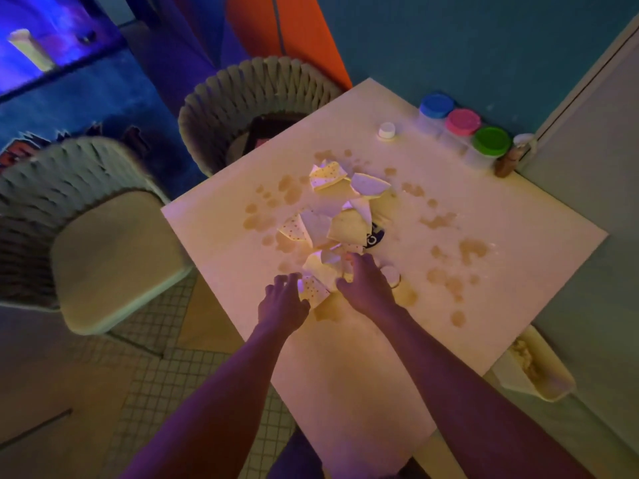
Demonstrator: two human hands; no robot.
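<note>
Dim room, with purple-blue glow from the upper left. Warm light falls on the table [501, 257]. Wide-angle edges bend and blur.

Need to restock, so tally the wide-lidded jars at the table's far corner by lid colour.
Blue-lidded jar: 1
Pink-lidded jar: 1
Green-lidded jar: 1
Total: 3

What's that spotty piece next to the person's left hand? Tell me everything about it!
The spotty piece is a pale, angular shard with small reddish dots, seemingly broken pottery. It lies on the white table near its front edge, beside a brownish spill. The left hand has fingertips at its left side; whether they grip it is unclear.
</note>
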